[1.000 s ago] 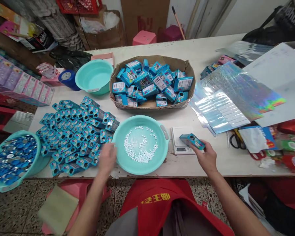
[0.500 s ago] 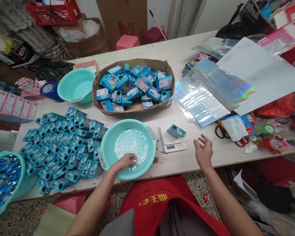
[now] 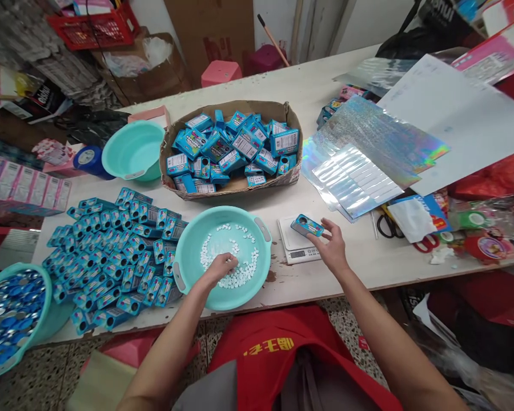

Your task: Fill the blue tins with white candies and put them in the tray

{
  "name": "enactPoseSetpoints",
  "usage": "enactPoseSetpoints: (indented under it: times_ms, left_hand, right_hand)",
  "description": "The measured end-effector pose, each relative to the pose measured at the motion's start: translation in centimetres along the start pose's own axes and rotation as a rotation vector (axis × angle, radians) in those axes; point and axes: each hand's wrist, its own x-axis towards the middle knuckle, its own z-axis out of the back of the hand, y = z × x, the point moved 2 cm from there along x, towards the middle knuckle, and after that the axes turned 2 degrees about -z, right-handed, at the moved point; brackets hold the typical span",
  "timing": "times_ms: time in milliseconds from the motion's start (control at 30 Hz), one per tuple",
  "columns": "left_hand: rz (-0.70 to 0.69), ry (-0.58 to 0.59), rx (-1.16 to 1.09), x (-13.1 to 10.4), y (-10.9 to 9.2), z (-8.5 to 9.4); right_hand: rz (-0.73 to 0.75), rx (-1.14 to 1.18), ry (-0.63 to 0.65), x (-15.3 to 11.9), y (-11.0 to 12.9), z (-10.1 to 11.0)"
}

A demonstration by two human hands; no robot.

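Note:
Small white tablets [image 3: 240, 277] lie scattered in a turquoise basin [image 3: 192, 228]. My left hand [image 3: 221, 267] is down inside the basin, its fingers pinched together among the tablets; the fingertips are partly hidden. On a white digital scale [image 3: 286, 227] rests a small blue box [image 3: 305, 225] with a round hole in its top face. My right hand [image 3: 333, 249] has its thumb and fingers around the right end of this box, thumb on the near side.
Many similar blue boxes [image 3: 124, 251] stand packed together left of the basin. A cardboard tray [image 3: 240, 191] behind holds more boxes. Another turquoise basin [image 3: 132, 145] stands at back left, and a tub [image 3: 47, 302] of blue-silver discs at lower left. Shiny sheets [image 3: 360, 182] and scissors [image 3: 388, 226] lie at right.
My right hand has moved left from the bare table to the blue box on the scale. The left hand has shifted slightly up within the basin, among the tablets.

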Motion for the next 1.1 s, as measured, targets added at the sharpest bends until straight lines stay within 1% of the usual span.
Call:
enactPoseSetpoints:
  times_ms: [67, 133, 167, 233, 300, 333, 400, 433, 500, 567, 600, 667, 733, 767, 800, 867, 933, 1000, 1033, 1100]
  left_hand:
    - [-0.04, -0.036, 0.269, -0.2, 0.1, -0.8]
    - [-0.071, -0.042, 0.363, -0.7, 0.3, -1.9]
    - [-0.085, -0.019, 0.384, -1.0, 0.4, -2.6]
    - [-0.106, 0.064, 0.477, -1.5, 0.6, -3.7]
    - [-0.108, 0.153, 0.556, -1.6, 0.6, -4.2]
    - [-0.108, 0.187, 0.557, -1.6, 0.6, -4.1]
    - [-0.109, 0.246, 0.433, -1.4, 0.5, -3.7]
    - [-0.094, 0.276, 0.311, -1.3, 0.4, -3.5]
    - [0.014, 0.299, -0.048, -1.2, 0.5, -3.1]
    - [0.154, 0.264, -0.383, -1.2, 0.6, -2.9]
    - [0.196, 0.232, -0.498, -1.2, 0.6, -2.7]
    - [0.2, 0.168, -0.623, -1.2, 0.2, -2.3]
    - [0.161, 0.107, -0.701, -1.2, -0.8, -1.7]
    - [0.137, 0.072, -0.77, -1.4, -1.6, -1.3]
    - [0.104, 0.041, -0.856, -1.7, -2.7, -0.9]
    - [0.002, -0.007, -1.058, -2.6, -5.5, -0.1]
    - [-0.131, -0.051, -1.218, -3.9, -8.6, 0.5]
    - [-0.267, -0.141, -1.261, -5.1, -11.3, 0.6]
    - [-0.331, -0.209, -1.256, -5.5, -12.3, 0.5]
    - [-0.425, -0.344, -1.217, -5.9, -13.3, 0.1]
  right_hand:
    - [0.004, -0.025, 0.02, 0.5, 0.2, -0.8]
    - [0.002, -0.052, 0.012, 0.7, 0.2, -1.1]
    - [0.005, -0.067, 0.005, 0.6, 0.2, -1.2]
    - [0.012, -0.097, -0.009, 0.4, 0.2, -1.3]
    - [0.012, -0.113, -0.022, 0.2, 0.1, -1.3]
    - [0.011, -0.114, -0.03, 0.2, 0.0, -1.4]
    - [0.002, -0.102, -0.043, 0.1, -0.2, -1.5]
    - [-0.005, -0.093, -0.048, 0.1, -0.4, -1.6]
    - [-0.022, -0.074, -0.055, 0.2, -0.7, -1.7]
    - [-0.045, -0.053, -0.071, 0.2, -0.7, -1.6]
    - [-0.052, -0.045, -0.081, 0.1, -0.4, -1.4]
    - [-0.035, -0.039, -0.084, -0.3, 0.7, -0.8]
    - [0.043, -0.057, -0.054, -1.2, 2.8, -0.3]
    - [0.103, -0.074, -0.03, -1.8, 4.2, -0.2]
    - [0.166, -0.094, 0.002, -2.5, 5.6, -0.2]
    - [0.279, -0.129, 0.096, -4.1, 8.2, -0.8]
    - [0.363, -0.149, 0.224, -5.7, 10.0, -2.2]
    - [0.42, -0.162, 0.338, -7.1, 10.9, -4.0]
    - [0.441, -0.168, 0.377, -7.7, 11.0, -4.9]
    - [0.47, -0.179, 0.431, -8.6, 11.0, -6.4]
